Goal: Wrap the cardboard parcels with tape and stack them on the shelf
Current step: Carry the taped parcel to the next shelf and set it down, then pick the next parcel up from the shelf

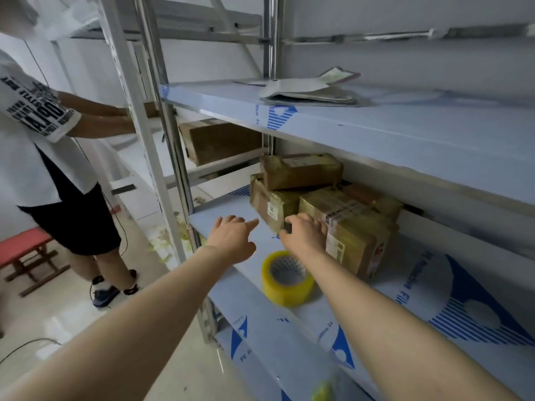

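Head view: taped parcels (301, 170) sit stacked on the shelf (411, 287), job seems nearly done; left hand (231, 240) open, right hand (308, 234) gripping a parcel (351, 227).

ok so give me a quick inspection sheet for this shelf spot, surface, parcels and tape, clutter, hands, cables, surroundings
surface: middle shelf, white film with blue print, carries the parcels and tape
job's things: taped parcels grouped at the shelf's back; top parcel stacked on the others; front parcel; yellow tape roll lying flat before them
clutter: flat papers on the upper shelf
hands: left hand open above the shelf, holding nothing; right hand grips the front parcel's near corner
cables: dark cable on the floor
surroundings: another person at the next rack; brown box there; red stool
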